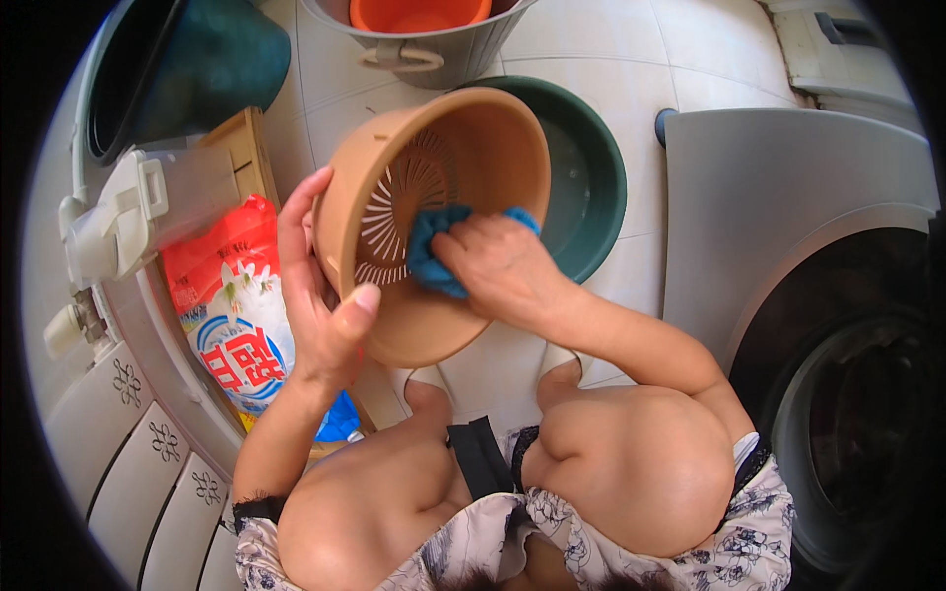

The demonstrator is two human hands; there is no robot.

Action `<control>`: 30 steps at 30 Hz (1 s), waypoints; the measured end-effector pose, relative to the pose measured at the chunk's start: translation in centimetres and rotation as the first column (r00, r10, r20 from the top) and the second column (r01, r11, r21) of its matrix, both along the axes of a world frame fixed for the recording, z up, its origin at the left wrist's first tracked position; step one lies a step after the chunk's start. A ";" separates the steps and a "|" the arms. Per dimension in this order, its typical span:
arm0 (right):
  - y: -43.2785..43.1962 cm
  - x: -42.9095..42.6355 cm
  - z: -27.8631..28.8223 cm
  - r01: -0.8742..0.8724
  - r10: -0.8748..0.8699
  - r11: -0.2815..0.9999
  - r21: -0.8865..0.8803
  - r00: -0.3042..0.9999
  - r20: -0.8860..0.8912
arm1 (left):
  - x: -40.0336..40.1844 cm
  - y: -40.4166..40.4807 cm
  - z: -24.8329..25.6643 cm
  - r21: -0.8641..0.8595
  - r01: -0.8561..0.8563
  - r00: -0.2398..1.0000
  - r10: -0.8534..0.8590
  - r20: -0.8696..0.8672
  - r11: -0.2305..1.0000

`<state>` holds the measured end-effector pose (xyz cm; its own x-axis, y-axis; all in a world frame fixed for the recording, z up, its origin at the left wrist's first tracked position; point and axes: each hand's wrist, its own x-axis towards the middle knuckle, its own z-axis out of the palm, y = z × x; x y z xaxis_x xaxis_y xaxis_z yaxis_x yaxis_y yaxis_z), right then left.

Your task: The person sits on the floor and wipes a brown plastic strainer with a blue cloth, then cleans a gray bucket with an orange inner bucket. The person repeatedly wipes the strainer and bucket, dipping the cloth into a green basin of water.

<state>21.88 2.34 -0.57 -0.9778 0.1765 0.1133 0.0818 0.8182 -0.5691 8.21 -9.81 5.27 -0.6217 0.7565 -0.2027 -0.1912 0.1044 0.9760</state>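
My left hand (321,288) grips the rim and side of a tan plastic basket with a slotted bottom (510,148), thumb at the rim and fingers behind. The basket is tilted, its open mouth towards me and to the right. Inside it, my right hand (491,262) is closed on a bunched blue cloth (436,258), which lies against the inner wall near the slots. Partly behind the basket, a dark green plastic basin (595,185) stands on the tiled floor.
A grey tub (473,55) with an orange container (421,13) inside stands ahead. To the right is a front-loading washing machine (709,177). On the left are a red and white detergent bag (222,251), a wooden frame (259,148), a clear lidded container (192,185) and a teal bucket (236,66).
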 end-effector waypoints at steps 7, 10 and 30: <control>0.4 0.4 1.3 0.096 0.099 0.799 -0.593 0.953 0.287 | 0.3 -0.8 0.1 0.007 0.112 0.994 -0.112 0.018 0.994; 1.2 1.1 2.6 0.154 0.163 0.539 -0.828 0.945 0.282 | 0.0 -0.9 -0.2 -0.003 0.124 0.992 -0.124 0.016 0.992; 9.7 5.2 11.0 0.542 -0.534 0.629 -0.557 0.822 0.197 | -0.4 -0.1 -0.1 0.104 0.158 0.801 -0.189 0.568 0.982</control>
